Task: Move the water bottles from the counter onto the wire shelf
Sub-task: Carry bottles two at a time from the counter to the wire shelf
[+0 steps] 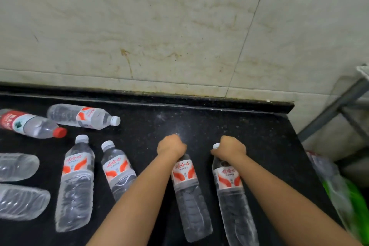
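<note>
Two clear water bottles with red-and-white labels stand on the black counter in front of me. My left hand grips the top of the left bottle, hiding its cap. My right hand grips the neck of the right bottle; its white cap peeks out beside my fingers. Two more upright bottles stand to the left. Further back a white-capped bottle and a red-capped bottle lie on their sides. A corner of the grey wire shelf shows at the right.
Two more clear bottles lie at the counter's left edge. A tiled wall rises behind the counter. Below the counter's right end sits a green and clear plastic bag.
</note>
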